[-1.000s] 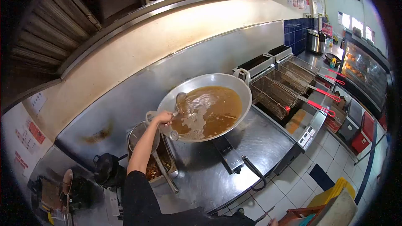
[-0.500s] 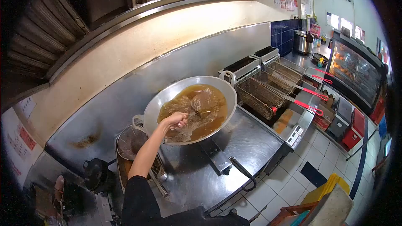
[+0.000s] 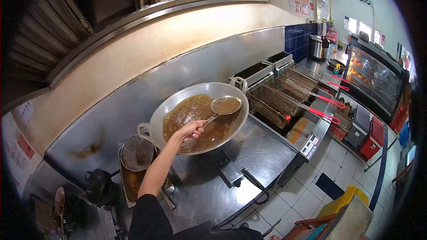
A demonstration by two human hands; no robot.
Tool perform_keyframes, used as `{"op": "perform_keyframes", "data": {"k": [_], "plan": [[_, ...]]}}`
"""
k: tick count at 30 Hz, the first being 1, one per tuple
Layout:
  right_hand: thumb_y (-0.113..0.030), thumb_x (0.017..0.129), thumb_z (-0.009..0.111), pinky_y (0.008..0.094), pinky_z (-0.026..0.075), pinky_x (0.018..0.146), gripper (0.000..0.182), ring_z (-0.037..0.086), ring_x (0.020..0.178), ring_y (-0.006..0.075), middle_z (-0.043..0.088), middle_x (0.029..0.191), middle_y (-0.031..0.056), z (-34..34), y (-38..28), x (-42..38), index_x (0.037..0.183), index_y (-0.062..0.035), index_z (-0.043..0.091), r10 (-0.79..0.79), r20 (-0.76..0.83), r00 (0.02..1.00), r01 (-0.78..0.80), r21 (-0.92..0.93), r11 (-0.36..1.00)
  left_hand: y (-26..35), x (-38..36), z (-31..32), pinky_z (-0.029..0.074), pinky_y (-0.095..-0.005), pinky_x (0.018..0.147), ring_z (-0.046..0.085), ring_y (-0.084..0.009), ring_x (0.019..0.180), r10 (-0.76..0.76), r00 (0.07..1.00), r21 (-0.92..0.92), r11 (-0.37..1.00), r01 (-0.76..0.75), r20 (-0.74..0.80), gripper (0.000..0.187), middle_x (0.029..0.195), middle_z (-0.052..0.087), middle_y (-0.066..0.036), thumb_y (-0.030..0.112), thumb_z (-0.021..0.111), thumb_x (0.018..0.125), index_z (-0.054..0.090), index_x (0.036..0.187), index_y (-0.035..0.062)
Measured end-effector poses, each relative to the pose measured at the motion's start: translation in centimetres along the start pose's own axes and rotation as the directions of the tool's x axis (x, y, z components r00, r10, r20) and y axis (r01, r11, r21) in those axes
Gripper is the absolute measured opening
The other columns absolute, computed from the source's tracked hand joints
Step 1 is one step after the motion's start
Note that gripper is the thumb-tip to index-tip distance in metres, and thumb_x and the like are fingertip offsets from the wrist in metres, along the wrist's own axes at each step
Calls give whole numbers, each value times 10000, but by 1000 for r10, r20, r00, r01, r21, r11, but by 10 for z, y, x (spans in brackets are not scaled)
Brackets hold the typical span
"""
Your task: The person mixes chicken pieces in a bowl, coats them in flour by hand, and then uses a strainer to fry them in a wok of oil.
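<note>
My left hand (image 3: 192,130) is closed around the metal handle of a round mesh skimmer (image 3: 227,105). The skimmer's bowl sits over the right side of a large two-handled metal wok (image 3: 155,126), raised above the brown, rippling oil (image 3: 189,111). Left of the wok, a second round strainer (image 3: 136,152) rests on a metal tray (image 3: 123,180) with brown liquid in it. What may be a bit of my right hand (image 3: 275,238) shows at the bottom edge; its fingers are hidden.
Wire fryer baskets (image 3: 275,102) with red handles stand right of the wok. A long dark handle (image 3: 255,186) juts from the front edge of the steel counter (image 3: 200,195). A black pot (image 3: 101,186) stands at the left. Yellow crates (image 3: 347,202) are on the tiled floor.
My left hand has brought the skimmer up from the oil and over to the wok's right side. Its mesh bowl now shows plainly above the surface. The view has shifted slightly.
</note>
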State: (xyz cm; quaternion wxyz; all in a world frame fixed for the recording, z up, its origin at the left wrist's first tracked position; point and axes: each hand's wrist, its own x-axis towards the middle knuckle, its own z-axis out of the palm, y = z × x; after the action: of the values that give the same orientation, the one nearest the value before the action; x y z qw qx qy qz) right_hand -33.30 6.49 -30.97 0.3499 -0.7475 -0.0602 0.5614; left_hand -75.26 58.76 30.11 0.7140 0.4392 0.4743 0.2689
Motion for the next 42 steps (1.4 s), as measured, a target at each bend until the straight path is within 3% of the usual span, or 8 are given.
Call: {"op": "perform_keyframes", "data": {"k": [17,20,22,29,33,35,38,42], "plan": [[-439,889,555,314,460,442,418,530,508,179,575,678,68,-5,-52,-35,983,-39,630,-53,34,998,55,-65,996,23,-83,-77,269,-175,375,286,-24,465,131,936,93,990,-106,-327,509,661,390,52,124,321,1000,272,1506,110],[-458,888,559,312,457,435,431,528,499,177,572,668,67,-2,-63,-33,958,-38,624,-65,56,996,69,-81,994,36,-115,-95,386,-254,403,438,-79,462,282,814,532,846,39,-507,493,712,551,-16,106,329,973,364,1463,68],[-471,888,562,310,455,431,441,526,493,175,570,661,67,1,-69,-32,941,-37,621,-72,72,995,79,-95,992,43,-131,-97,497,-344,513,598,-183,538,438,747,838,460,292,-500,470,853,664,-141,84,343,936,472,1385,29],[-516,886,573,306,447,414,481,519,473,170,563,636,66,6,-91,-29,884,-36,608,-109,113,988,122,-116,986,-4,-108,-160,540,-420,524,691,-293,607,472,758,870,41,491,-450,217,738,685,-228,27,527,760,649,897,-90],[-541,885,579,303,443,405,508,515,461,166,560,622,65,5,-95,-33,851,-35,601,-129,122,984,141,-103,985,15,-123,-111,497,-364,461,641,-222,535,135,815,782,406,473,-564,216,681,668,-174,10,489,778,655,876,-87],[-554,884,582,301,441,401,522,513,455,165,558,615,65,5,-94,-36,835,-34,598,-140,121,983,151,-89,984,18,-126,-100,421,-278,419,514,-120,478,-60,879,676,615,406,-473,359,671,611,-74,-16,417,818,622,1107,-78],[-573,884,586,299,438,394,545,510,447,162,555,605,65,7,-91,-48,810,-33,592,-169,121,978,176,-48,983,19,-121,-102,384,-256,436,396,-87,500,-252,898,556,715,424,-361,563,704,520,-32,7,319,937,278,1497,36],[-557,896,572,313,448,435,531,527,493,173,573,641,66,3,-76,-39,831,-31,601,-99,106,989,109,-94,990,25,-124,-63,356,-230,421,348,-61,491,-304,922,504,772,387,-241,542,689,467,-5,35,312,978,229,1514,56]]}}
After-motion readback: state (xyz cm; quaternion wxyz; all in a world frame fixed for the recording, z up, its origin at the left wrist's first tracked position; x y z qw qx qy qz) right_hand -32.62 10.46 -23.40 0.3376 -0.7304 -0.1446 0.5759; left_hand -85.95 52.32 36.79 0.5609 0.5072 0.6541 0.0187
